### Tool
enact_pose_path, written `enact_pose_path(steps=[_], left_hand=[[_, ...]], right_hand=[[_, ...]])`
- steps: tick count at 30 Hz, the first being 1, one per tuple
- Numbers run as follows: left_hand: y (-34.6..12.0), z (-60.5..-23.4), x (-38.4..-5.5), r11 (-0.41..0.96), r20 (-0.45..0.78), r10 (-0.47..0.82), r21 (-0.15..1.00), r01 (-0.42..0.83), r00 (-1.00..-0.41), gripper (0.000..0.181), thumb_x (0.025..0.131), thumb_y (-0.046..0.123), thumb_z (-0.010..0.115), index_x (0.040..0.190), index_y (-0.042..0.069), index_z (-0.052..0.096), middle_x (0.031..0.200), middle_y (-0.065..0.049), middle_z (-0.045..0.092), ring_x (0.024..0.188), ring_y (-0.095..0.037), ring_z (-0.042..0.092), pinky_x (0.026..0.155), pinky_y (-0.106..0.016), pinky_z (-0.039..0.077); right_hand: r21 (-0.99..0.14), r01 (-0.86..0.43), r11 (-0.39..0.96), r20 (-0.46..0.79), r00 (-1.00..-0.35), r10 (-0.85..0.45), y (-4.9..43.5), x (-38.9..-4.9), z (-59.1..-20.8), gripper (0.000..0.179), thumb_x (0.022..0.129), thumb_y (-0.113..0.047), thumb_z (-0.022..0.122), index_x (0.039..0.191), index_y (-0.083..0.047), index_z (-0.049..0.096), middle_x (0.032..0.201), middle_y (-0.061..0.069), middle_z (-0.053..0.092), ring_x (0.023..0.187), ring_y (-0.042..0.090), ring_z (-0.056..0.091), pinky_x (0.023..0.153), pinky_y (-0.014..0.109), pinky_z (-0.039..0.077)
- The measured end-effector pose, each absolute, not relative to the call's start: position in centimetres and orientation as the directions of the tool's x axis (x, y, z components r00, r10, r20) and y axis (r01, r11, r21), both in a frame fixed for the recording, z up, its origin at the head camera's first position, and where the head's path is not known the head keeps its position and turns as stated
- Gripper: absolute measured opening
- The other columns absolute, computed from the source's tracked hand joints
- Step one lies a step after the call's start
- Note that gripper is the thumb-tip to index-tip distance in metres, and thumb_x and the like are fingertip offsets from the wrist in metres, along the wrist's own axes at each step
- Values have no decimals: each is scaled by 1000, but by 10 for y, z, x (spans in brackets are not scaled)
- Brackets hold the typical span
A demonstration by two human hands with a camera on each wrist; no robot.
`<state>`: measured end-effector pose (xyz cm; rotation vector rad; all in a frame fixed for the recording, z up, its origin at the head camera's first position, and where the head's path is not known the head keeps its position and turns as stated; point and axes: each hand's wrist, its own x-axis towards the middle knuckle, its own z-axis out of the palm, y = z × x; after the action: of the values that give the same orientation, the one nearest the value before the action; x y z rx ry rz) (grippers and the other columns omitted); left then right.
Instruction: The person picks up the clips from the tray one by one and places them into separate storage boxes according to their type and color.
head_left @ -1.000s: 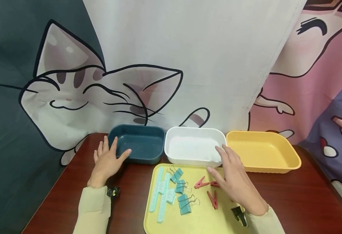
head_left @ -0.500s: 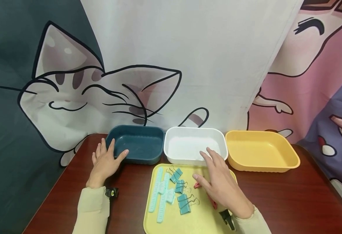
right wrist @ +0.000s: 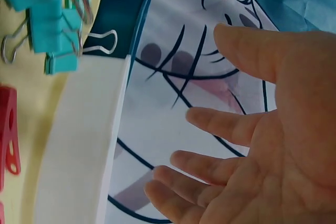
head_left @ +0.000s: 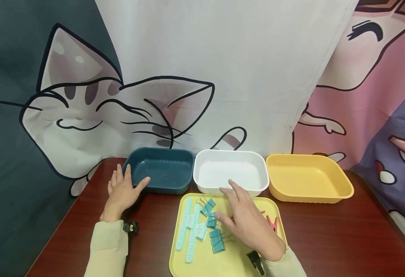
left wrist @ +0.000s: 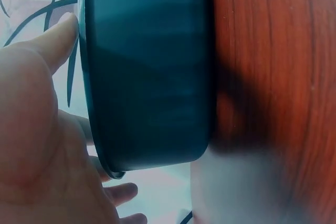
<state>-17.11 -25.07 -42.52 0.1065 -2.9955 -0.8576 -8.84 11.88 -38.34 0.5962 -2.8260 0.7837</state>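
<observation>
My left hand (head_left: 120, 196) rests at the front left rim of the dark blue bin (head_left: 164, 188), thumb and fingers spread. In the left wrist view the thumb reaches along the rim of that bin (left wrist: 147, 87). My right hand (head_left: 247, 219) hovers over the yellow tray (head_left: 202, 267) with its fingers extended and nothing in them. Just left of it lie teal binder clips (head_left: 217, 241), and two pale mint long clips (head_left: 192, 234) lie farther left. Red clothespins (head_left: 272, 223) are partly hidden beneath the right hand; one red clothespin (right wrist: 7, 129) shows in the right wrist view.
A white bin (head_left: 230, 188) stands behind the tray, between the blue bin and a yellow bin (head_left: 309, 198). All stand on a dark red wooden table (head_left: 320, 238). A curtain with cartoon cats (head_left: 167, 46) hangs close behind the bins.
My right hand has moved left across the tray, from over the red clothespins toward the teal binder clips. The left hand has stayed at the blue bin.
</observation>
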Motion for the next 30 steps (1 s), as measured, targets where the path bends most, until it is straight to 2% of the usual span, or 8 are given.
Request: enact_pose_path(steps=[4,17,26,30], left_hand=[[-252,-426,-172,842,9,-75,536,-59,-997,107,95,63,54,157,-9,5,162,-32,-12,147,-54,-7,111,-74,-2],[-252,-425,-174,841,-23,-68,537,-70,-997,115,94,64,55,153,-15,-3,162,-31,-13,147,-55,-2,114,-71,2],[-253,-426,-174,829,-47,-61,555,-77,-997,118,93,66,55,153,-13,-8,162,-29,-17,147,-55,-4,113,-71,7],[-252,-425,-173,830,-50,-61,553,-78,-997,118,93,67,55,153,-13,-9,162,-30,-15,147,-55,-3,113,-71,11]], right_hand=[[-469,-399,787,182,-916,-356,108,-87,-384,59,89,-32,78,138,-7,58,154,18,41,139,34,41,110,49,40],[-431,-502,749,119,-855,-505,86,-82,-386,55,90,-26,78,135,-2,59,137,17,55,126,29,51,102,45,47],[-381,-555,739,135,-824,-550,76,-78,-394,52,86,-23,81,129,0,62,130,12,60,122,26,54,101,39,49],[-334,-590,735,149,-803,-577,72,-78,-398,50,84,-22,83,125,0,64,126,12,61,118,26,55,101,37,48]])
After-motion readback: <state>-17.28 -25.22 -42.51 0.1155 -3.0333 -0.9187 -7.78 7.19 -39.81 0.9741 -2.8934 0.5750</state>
